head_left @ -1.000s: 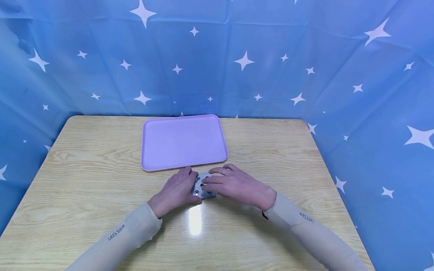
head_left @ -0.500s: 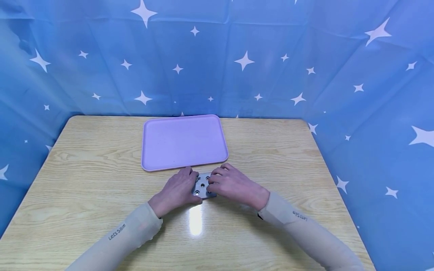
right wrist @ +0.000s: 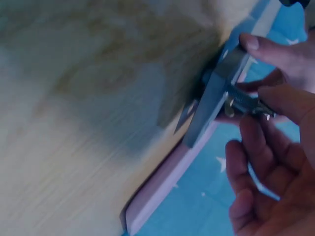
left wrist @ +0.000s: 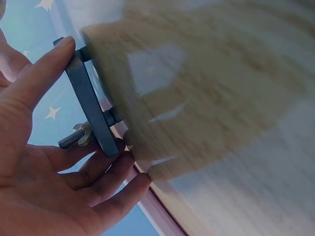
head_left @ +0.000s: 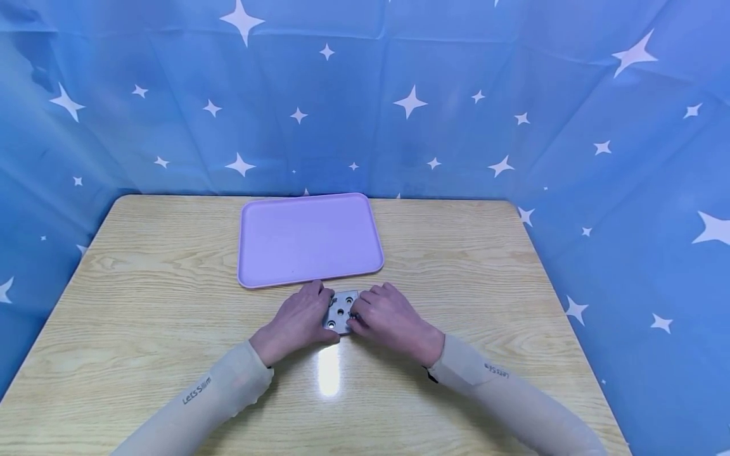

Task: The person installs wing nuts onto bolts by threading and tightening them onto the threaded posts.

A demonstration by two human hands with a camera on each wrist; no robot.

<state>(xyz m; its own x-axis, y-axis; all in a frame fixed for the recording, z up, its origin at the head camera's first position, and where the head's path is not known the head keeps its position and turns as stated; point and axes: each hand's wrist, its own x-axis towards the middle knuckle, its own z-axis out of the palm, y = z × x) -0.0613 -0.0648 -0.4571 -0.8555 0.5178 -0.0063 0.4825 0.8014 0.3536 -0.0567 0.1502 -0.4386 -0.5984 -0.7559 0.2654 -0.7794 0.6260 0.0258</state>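
Right in the middle of the wooden table (head_left: 142,367), just on the person's side of a purple tray (head_left: 310,240), I can see a metal plate (head_left: 340,311) with several holes, raised a little on short dark feet. The left hand (head_left: 296,316) grips it, thumb at the near edge and fingers at the far one — a bolt (left wrist: 71,138) with a wing nut (left wrist: 84,133) stands up beside those fingers. The right hand (head_left: 390,320) pinches a small metal fitting (right wrist: 243,102) on the plate's right side — its exact shape is partly hidden.
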